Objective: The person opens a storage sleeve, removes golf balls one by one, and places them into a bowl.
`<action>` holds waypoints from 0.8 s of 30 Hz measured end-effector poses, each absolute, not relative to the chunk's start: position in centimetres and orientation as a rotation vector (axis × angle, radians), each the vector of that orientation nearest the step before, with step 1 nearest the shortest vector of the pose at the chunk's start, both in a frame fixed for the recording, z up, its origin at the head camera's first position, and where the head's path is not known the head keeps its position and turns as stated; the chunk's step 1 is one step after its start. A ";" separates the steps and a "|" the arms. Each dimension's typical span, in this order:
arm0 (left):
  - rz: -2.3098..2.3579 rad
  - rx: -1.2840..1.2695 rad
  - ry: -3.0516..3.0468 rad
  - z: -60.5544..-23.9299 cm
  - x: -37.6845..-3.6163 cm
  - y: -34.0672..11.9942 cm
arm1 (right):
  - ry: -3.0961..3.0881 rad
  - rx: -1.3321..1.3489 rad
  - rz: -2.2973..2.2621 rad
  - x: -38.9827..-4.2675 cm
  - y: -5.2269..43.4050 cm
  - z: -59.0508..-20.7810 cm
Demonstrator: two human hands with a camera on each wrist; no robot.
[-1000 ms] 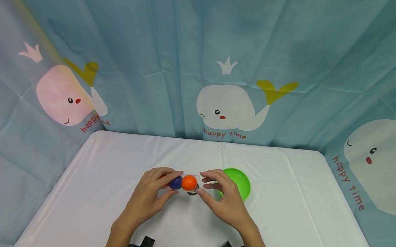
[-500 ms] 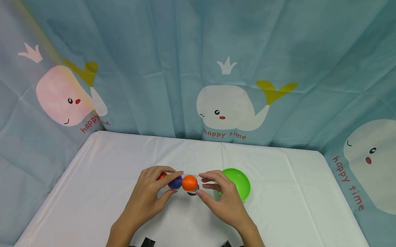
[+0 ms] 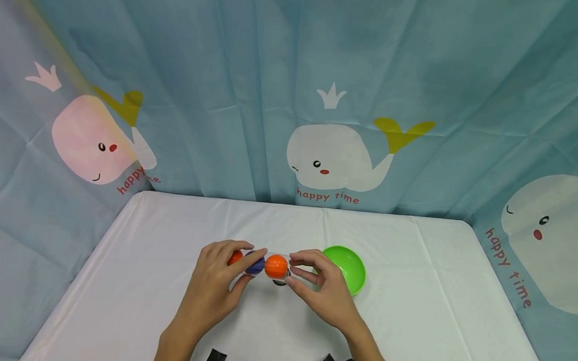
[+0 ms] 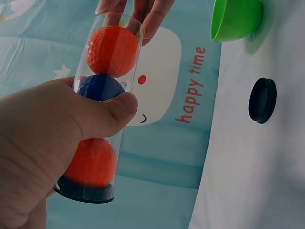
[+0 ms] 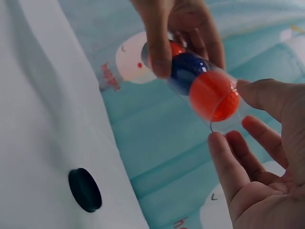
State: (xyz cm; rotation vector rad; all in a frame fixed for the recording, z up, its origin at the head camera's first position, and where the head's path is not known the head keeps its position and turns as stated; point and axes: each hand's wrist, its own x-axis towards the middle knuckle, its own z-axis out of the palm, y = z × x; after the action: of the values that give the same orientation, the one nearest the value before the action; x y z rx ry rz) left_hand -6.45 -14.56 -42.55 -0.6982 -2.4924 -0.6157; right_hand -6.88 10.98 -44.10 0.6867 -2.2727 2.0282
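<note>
Clear plastic tube (image 4: 127, 82): being held above the white cloth-covered table (image 3: 420, 283), its long axis running nine to three o'clock from the head view — uncapped mouth pointing at three.
Left hand (image 3: 218, 279): gripping the tube around its middle, thumb opposing fingers.
Right hand (image 3: 324, 285): pinching the mouth's rim — it is sitting nearer the opening.
Balls: an orange ball (image 4: 112, 51), dark-blue ball (image 4: 99, 87) and second orange ball (image 4: 93, 162) are lining up inside.
Round black lid (image 4: 262, 100): lying apart on the cloth, showing toward five o'clock.
Round green bowl (image 3: 354, 267): sitting at three o'clock, partly behind the right hand.
</note>
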 end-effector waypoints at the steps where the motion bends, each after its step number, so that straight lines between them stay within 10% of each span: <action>1: -0.605 -0.700 -2.486 -42.5 -6.4 -14.6 | -2.265 0.675 2.058 -6.9 10.9 -44.2; 24: -0.498 -0.710 -2.454 -41.5 -6.1 -14.6 | -2.164 0.685 2.206 -7.2 10.5 -45.0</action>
State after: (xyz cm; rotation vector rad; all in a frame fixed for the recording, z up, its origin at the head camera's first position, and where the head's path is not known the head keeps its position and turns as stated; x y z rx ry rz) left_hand -6.07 -14.60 -41.47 -0.7098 -2.4536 -0.4980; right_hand -7.18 10.51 -45.01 0.6849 -2.1638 2.2062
